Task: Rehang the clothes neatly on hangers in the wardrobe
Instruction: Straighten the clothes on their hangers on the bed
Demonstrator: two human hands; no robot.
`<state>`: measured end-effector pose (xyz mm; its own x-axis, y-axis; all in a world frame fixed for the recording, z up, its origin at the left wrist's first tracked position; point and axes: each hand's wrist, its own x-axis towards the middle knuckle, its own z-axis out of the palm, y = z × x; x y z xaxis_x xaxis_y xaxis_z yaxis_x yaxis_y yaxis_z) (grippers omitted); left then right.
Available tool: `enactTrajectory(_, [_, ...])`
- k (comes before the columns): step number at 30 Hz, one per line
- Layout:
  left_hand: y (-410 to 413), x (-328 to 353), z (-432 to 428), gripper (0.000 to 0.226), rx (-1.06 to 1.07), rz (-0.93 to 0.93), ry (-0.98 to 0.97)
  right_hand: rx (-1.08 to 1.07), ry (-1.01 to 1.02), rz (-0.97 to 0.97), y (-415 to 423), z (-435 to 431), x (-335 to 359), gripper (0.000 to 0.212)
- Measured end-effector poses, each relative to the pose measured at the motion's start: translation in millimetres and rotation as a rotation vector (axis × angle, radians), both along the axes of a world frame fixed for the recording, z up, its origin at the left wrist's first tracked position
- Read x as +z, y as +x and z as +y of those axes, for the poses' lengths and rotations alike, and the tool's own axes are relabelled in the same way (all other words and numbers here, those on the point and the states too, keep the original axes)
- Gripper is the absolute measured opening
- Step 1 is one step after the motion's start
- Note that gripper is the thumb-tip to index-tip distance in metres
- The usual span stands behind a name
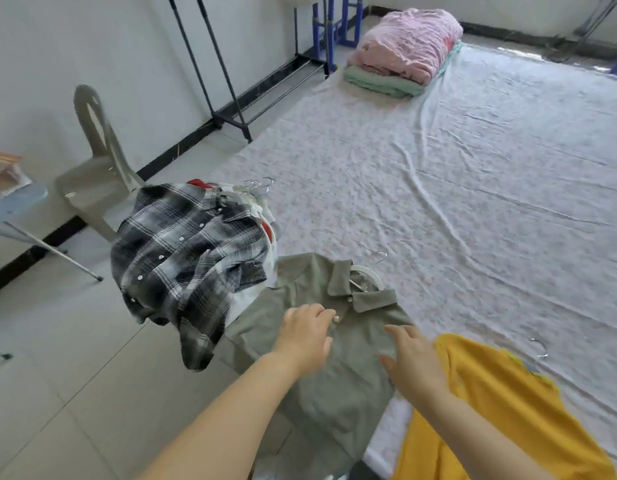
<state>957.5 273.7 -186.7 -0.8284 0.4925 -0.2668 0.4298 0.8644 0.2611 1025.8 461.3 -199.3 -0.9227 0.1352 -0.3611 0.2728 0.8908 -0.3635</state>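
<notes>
Olive-green collared shirt on white hanger, bed's near-left corner.
Left hand pinches placket button; right hand flat, grip open.

The white hanger is covered by the olive-green polo shirt except at the open collar, where a curved section and the metal hook are seen. The shirt's lower hem is cut off by the bottom edge, as is the yellow garment. Part of the shirt's placket is hidden under the left hand, whose fingertips are blurred, and under the right hand. The garments stacked beneath the plaid shirt are mostly concealed; only red and white edges and several hanger hooks are seen. The clothes rack is cropped by the top edge.
</notes>
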Motion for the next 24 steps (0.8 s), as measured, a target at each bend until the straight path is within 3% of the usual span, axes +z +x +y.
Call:
enactTrajectory(12, [-58.1, 14.1, -293.1, 0.046, 0.14, 0.004, -0.031, 0.198, 0.069, -0.067, -89.4, -278.8, 10.9, 0.054])
enactTrajectory(24, [-184.7, 0.5, -397.0, 0.048, 0.191, -0.036, -0.065, 0.238, 0.039, -0.089, -225.5, -382.9, 0.1, 0.051])
